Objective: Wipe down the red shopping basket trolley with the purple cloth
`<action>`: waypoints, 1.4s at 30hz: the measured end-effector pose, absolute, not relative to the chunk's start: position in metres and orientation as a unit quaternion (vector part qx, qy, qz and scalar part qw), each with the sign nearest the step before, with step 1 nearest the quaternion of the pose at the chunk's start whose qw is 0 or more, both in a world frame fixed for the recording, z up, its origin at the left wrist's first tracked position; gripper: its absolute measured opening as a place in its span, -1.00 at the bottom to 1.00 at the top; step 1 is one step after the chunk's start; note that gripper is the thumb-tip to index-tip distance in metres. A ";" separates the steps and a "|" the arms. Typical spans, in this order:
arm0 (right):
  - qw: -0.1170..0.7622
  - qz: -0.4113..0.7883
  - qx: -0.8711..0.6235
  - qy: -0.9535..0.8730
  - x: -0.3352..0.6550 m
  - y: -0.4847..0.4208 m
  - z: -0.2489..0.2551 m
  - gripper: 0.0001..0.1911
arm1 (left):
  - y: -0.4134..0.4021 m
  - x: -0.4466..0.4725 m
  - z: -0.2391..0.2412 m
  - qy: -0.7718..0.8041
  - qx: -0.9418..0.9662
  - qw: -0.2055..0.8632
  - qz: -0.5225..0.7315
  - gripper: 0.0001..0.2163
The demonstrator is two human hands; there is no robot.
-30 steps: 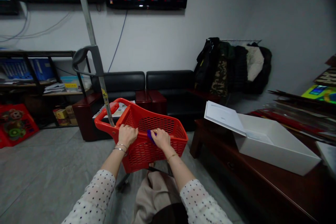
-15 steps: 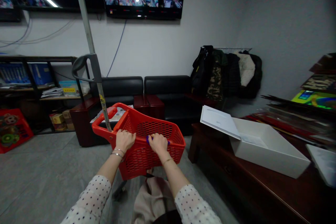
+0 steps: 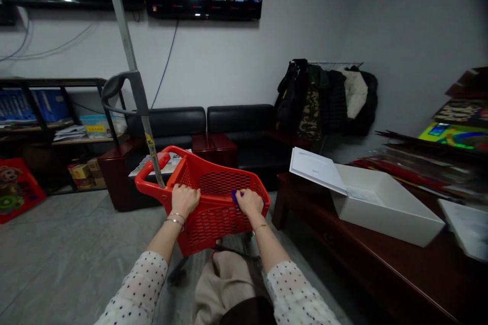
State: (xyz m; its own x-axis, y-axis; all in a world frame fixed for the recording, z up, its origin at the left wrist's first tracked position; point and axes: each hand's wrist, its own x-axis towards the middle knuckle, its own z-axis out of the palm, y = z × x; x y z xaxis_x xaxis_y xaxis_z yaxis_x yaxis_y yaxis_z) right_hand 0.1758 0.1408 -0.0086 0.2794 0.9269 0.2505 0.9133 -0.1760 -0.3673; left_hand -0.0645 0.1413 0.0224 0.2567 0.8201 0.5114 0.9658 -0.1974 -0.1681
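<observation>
A red plastic shopping cart (image 3: 217, 216) with perforated basket walls stands in front of me, a tall metal pole with a grey handle rising at its left end. My left hand (image 3: 185, 200) is closed over the basket's near rim, close to the cart's red handle (image 3: 152, 175). Farther right along the same rim, my right hand (image 3: 250, 202) presses a purple cloth (image 3: 235, 197) against the plastic. Most of the cloth is hidden under the fingers.
On the right, a dark wooden table (image 3: 366, 249) carries an open white box (image 3: 389, 213) and a stack of flattened packaging. Black sofas (image 3: 240, 122) line the wall, with coats (image 3: 328, 96) hanging beside them. A shelf (image 3: 53, 81) with blue binders stands left.
My right hand has slid to the right along the basket rim with the purple cloth. The left hand keeps its place on the rim. The view has shifted slightly.
</observation>
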 end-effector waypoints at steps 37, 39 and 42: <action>0.237 0.024 -0.761 -0.603 0.218 0.144 -0.024 -0.56 | 0.139 -0.065 0.025 -0.599 -0.750 0.224 -0.169 -0.47; 0.238 -0.006 -0.787 -0.569 0.214 0.143 -0.025 -0.56 | 0.139 -0.064 0.024 -0.599 -0.748 0.226 -0.174 -0.47; 0.259 -0.080 -0.756 -0.595 0.167 0.141 -0.024 -0.57 | 0.142 -0.065 0.021 -0.593 -0.750 0.227 -0.186 -0.47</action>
